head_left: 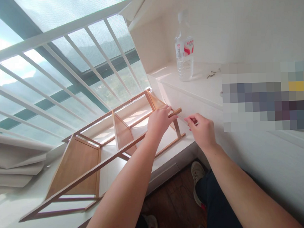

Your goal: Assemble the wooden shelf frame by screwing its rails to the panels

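A brown wooden shelf frame [76,178] with several panels lies on its side along the white window ledge. My left hand [159,121] is closed around its long front rail near the right end [178,111]. Just right of that rail end, my right hand [201,129] is pinched, thumb against bent fingers. Something thin and pale seems to run from its fingertips towards the rail end, too faint to name. A few small screws [210,74] lie on the white shelf top to the right.
A clear water bottle [184,49] stands on the white surface [165,75] beyond my hands. White railings [87,59] and a window are behind the frame. A grey curtain [16,162] hangs at left. Dark floor [170,199] and my shoes are below. A blurred patch covers the right.
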The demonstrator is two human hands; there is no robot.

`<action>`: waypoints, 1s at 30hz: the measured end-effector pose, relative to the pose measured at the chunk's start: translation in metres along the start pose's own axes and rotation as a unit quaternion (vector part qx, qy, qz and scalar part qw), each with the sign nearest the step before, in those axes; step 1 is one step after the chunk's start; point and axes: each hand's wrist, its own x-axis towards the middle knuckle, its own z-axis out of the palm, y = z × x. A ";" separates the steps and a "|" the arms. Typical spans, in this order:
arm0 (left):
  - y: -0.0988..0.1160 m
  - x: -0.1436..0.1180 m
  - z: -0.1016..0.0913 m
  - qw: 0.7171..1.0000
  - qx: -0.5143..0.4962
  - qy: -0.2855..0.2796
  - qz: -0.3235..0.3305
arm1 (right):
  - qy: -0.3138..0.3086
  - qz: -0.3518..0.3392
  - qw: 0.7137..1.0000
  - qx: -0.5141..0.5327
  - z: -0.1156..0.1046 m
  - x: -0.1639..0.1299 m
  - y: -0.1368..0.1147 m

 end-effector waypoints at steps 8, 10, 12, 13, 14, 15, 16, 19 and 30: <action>0.000 0.001 0.000 1.000 0.001 0.000 0.001 | 0.031 -0.079 0.996 0.022 0.005 -0.002 -0.019; 0.001 0.001 -0.001 1.000 0.001 -0.003 -0.003 | 0.027 -0.055 0.997 0.049 0.007 -0.002 -0.020; 0.001 0.001 -0.001 1.000 0.002 -0.006 -0.006 | 0.020 0.005 0.994 0.106 0.009 -0.003 -0.019; 0.001 0.001 -0.001 1.000 0.003 -0.007 -0.007 | 0.017 0.044 0.988 0.146 0.009 -0.002 -0.019; 0.001 0.001 -0.001 1.000 0.004 -0.009 -0.008 | 0.015 0.085 0.978 0.189 0.010 -0.002 -0.019; 0.001 0.001 -0.002 1.000 0.004 -0.010 -0.009 | 0.014 0.122 0.965 0.230 0.010 -0.002 -0.019; 0.001 0.001 -0.002 1.000 0.004 -0.010 -0.010 | 0.015 0.153 0.952 0.264 0.010 -0.001 -0.019; 0.002 0.000 -0.003 1.000 0.002 -0.009 -0.010 | 0.016 0.210 0.920 0.331 0.012 0.001 -0.021; -0.001 0.001 0.001 1.000 0.009 0.011 -0.006 | -0.010 0.442 0.699 0.562 0.021 0.005 -0.020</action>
